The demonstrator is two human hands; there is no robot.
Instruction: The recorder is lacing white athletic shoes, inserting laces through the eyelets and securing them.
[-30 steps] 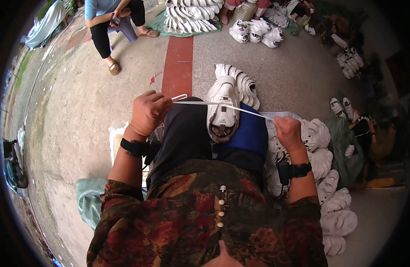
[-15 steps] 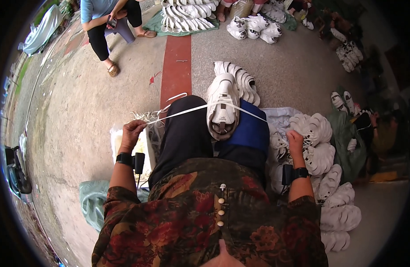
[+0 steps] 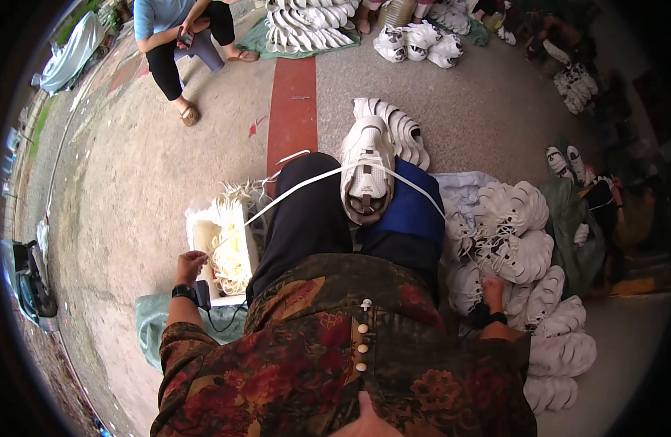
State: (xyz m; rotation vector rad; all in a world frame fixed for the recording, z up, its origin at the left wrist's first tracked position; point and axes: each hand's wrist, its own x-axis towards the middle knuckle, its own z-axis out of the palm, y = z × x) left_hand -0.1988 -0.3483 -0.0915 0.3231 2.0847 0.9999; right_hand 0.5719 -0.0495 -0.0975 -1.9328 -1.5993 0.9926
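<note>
A white and beige sneaker rests on my thighs, its heel end toward me. Through its front eyelets a white shoelace spreads out to both sides. My left hand is closed in a pinch beside the box of laces; the lace runs toward it across the pale pile, where it is hard to trace. My right hand is closed in a fist over the shoes at my right. On that side the lace fades against the white shoes before reaching the fist.
The open box at my left holds loose laces, with a green sack behind it. White shoes pile up at my right. Nested shoes stand ahead. A seated person is at far left.
Both hands have drawn back toward my body, the left also outward. More lace stretches out on each side of the sneaker and now curves. My left hand has uncovered the box of laces.
</note>
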